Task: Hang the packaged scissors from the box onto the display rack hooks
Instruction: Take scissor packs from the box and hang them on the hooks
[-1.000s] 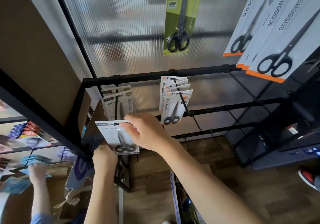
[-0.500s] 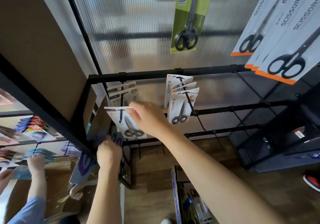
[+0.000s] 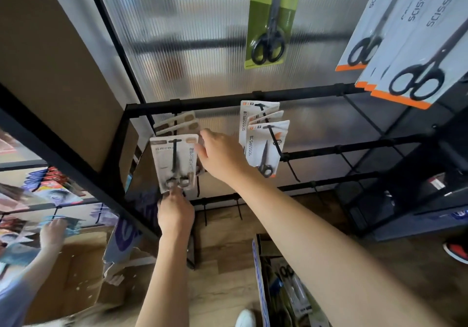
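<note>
The black display rack [image 3: 228, 102] fills the view, its crossbars running in front of a ribbed translucent panel [image 3: 190, 35]; everything below is placed against its top crossbar. High above that bar, right of centre, hangs a green scissors pack [image 3: 269, 22], and far to the upper right a stack of large white scissors cards with orange bottom edges [image 3: 410, 55] overlaps the bar's right end. Far below the bar, on the wooden floor, stands the open box [image 3: 283, 283] with more packaged goods inside. Just under the bar's middle, a bundle of small white scissors packs [image 3: 263, 139] hangs on a hook that slopes down toward the viewer. Under the bar's left end hangs the packaged scissors [image 3: 174, 162], a white card threaded on a black hook [image 3: 174, 154], in front of a few like cards behind it. The right hand [image 3: 222, 157] lies just right of this card, below the bar, its fingers curled against the card's upper right edge; whether they pinch it or only touch it I cannot tell. The left hand [image 3: 174, 212] is lower, straight under the card, its fingertips pinching the card's bottom edge at the scissors' handles. The two hands stay apart, one at each end of the card.
</note>
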The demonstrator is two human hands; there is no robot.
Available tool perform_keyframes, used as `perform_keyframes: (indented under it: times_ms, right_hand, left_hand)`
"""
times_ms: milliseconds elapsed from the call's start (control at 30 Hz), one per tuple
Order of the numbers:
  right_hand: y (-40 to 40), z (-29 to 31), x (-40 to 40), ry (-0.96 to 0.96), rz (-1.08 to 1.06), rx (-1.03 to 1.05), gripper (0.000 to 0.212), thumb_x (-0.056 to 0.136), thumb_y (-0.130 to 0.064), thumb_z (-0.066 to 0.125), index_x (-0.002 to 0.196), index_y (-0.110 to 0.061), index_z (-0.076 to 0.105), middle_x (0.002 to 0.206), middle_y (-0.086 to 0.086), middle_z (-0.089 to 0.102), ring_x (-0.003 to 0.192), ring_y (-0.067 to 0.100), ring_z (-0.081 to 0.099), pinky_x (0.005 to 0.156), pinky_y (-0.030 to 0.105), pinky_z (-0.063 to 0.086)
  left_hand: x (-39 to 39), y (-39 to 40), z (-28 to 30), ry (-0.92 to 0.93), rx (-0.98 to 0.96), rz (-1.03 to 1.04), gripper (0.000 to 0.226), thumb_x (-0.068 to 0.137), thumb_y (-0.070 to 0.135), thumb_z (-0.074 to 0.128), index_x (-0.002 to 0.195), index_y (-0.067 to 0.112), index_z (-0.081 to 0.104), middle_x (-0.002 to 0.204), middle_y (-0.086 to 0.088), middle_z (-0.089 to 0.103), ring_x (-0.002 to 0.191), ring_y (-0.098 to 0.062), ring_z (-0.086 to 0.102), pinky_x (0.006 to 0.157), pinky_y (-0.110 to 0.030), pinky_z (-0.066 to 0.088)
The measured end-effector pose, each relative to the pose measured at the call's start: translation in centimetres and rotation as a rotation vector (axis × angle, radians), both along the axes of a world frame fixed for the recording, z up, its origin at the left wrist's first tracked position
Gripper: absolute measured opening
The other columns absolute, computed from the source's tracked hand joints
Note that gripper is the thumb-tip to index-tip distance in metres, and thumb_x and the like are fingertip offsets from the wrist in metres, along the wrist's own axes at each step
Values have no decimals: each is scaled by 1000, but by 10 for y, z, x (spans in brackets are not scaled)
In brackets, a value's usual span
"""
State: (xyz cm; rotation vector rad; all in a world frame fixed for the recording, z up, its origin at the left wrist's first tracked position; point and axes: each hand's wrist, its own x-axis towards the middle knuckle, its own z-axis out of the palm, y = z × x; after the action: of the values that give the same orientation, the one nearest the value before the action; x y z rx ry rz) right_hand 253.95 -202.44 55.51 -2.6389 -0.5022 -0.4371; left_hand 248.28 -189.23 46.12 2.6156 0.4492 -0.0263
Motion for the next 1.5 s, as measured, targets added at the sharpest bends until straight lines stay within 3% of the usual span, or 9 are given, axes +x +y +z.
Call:
perform_keyframes:
  times_ms: [167,333,467,633,867,1167,1267,1400,1500]
  right_hand:
    - [-49,-41,-44,133,-44,-173,36,97,-31,47,122,-6,51,111,12,61,96,29,58,75,39,45]
    - [-120,-88,-99,324,-157,-229,38,95,-33,51,122,-8,56,120,8,59,112,26,52,91,36,41]
    - [-173,-115,-150,521,-332,-260,54,97,-38,46,142,-10,38,150,8,34,141,25,25,116,39,16]
    - [-227,-139,-233,729,-504,-265,63,96,-42,44,147,-11,26,155,6,25,144,23,15,117,40,8]
    - [-265,-167,-335,907,-600,-282,64,96,-44,44,147,-11,25,154,6,27,144,23,15,118,40,7]
    - [-262,-193,-399,878,-542,-301,61,95,-43,45,145,-12,28,152,6,31,144,24,17,118,41,8]
    - [-265,-196,-410,851,-501,-328,62,96,-43,45,146,-12,27,153,7,29,144,25,16,118,41,8]
    - [-279,-186,-419,781,-448,-403,64,96,-43,45,147,-11,24,154,8,25,145,26,14,118,42,5]
    - [-288,-172,-421,706,-450,-440,63,97,-41,44,148,-10,24,154,8,26,145,25,15,118,41,5]
  left_hand:
    - [-4,-45,-25,104,29,-170,27,92,14,45,117,8,55,117,-16,60,110,-37,51,83,-41,46]
    - [-23,-108,-50,221,73,-425,28,91,10,44,116,12,57,121,-13,59,114,-33,51,89,-37,46]
    - [-55,-160,-55,261,102,-645,33,91,14,48,123,13,54,128,-9,52,123,-27,44,93,-35,43]
    - [-96,-208,-62,279,166,-872,38,93,18,47,131,17,47,142,-5,39,135,-26,25,109,-39,28]
    - [-153,-243,-75,302,186,-921,38,93,20,44,130,17,48,142,-3,37,136,-26,23,108,-41,29]
    - [-224,-232,-90,290,248,-935,46,93,28,48,138,24,38,150,-5,26,142,-25,7,112,-40,19]
    - [-233,-229,-96,255,330,-955,48,90,26,51,136,23,39,149,-5,26,142,-25,7,115,-42,17]
    - [-240,-231,-93,209,429,-965,57,92,30,48,144,21,27,154,-7,18,143,-28,5,116,-45,14]
    - [-247,-234,-82,184,499,-995,52,92,31,49,141,21,33,152,-9,18,143,-28,5,115,-45,13]
